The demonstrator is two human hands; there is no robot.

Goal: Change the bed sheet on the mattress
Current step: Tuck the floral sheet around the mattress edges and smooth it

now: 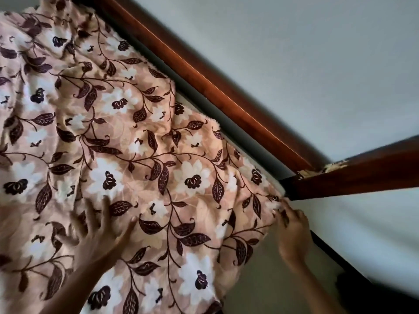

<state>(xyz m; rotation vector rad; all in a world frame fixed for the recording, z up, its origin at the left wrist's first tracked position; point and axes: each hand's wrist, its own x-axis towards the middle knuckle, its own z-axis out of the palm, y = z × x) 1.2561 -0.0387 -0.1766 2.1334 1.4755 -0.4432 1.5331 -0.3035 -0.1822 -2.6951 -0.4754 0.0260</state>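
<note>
Pinching the floral bed sheet (145, 159) at its corner, the person's right hand (293, 232) closes its grip on a fold of cloth at the corner of the mattress (267, 163), just beside the joint where two dark wooden rails of the bed frame (226, 87) meet. Across the bed, the left hand (102, 232) lies flat with fingers spread, grasping nothing and pressing the sheet down; it is blurred. The sheet, peach with white blooms and dark brown leaves, covers most of the mattress in loose wrinkles, thickest toward the far end. Along the rail edge it stops short, leaving a thin pale strip of mattress bare between cloth and wood. At the near side the sheet hangs over the edge and drops out of view. A plain pale wall (317, 53) rises behind the frame.

By the look of it, the fresh sheet is on and the work has reached fitting and tucking at this corner, with smoothing only partly done. The next move likely calls for drawing the pinched corner taut over the mattress corner and pushing it down into the narrow gap beside the rail, while the flat hand keeps the cloth from sliding. Whether enough slack remains to reach that gap cannot be told from here.
</note>
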